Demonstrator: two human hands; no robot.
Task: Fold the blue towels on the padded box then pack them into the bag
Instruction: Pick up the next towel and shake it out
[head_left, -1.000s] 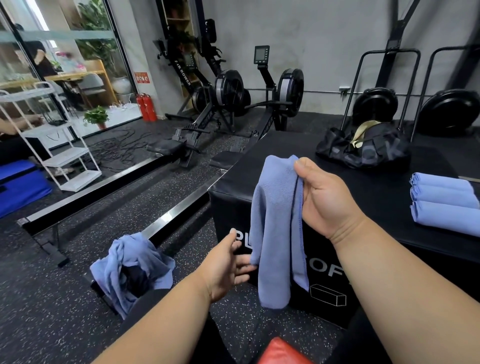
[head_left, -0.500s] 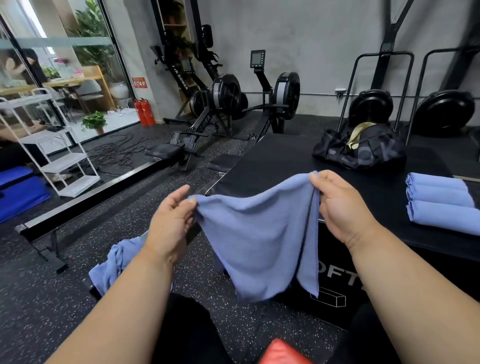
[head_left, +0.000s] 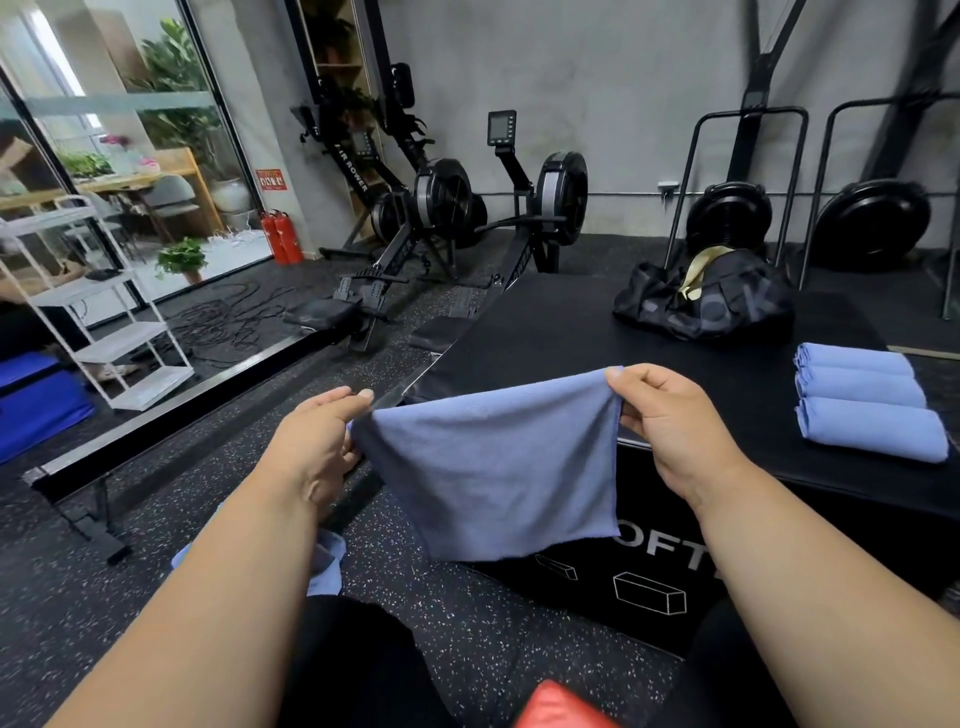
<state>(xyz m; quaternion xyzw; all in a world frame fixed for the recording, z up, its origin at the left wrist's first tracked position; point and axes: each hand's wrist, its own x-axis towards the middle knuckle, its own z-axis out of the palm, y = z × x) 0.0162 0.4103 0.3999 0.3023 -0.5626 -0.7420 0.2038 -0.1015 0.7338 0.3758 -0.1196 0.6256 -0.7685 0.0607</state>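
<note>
Three folded towels (head_left: 865, 400) lie in a row on the right of the box (head_left: 545, 332) — done, by the look of them, but not yet packed. The bag (head_left: 711, 301) sits at the far side of the box top, well apart from them; whether anything is already inside cannot be told. More blue cloth (head_left: 324, 564) shows low on the left, mostly hidden behind the left forearm — likely waiting its turn.

Task judged roughly midway on folding, packing not begun.

Towel in hand (head_left: 493, 467): held in the air in front of the box's near edge, not resting on the top. Left hand (head_left: 311, 447) pinches its upper left corner between thumb and fingers; right hand (head_left: 670, 421) pinches the upper right corner. Both grips closed on the cloth, hands spread apart, top edge stretched between them and sagging slightly. The rest hangs free below, over the box's printed front face.
</note>
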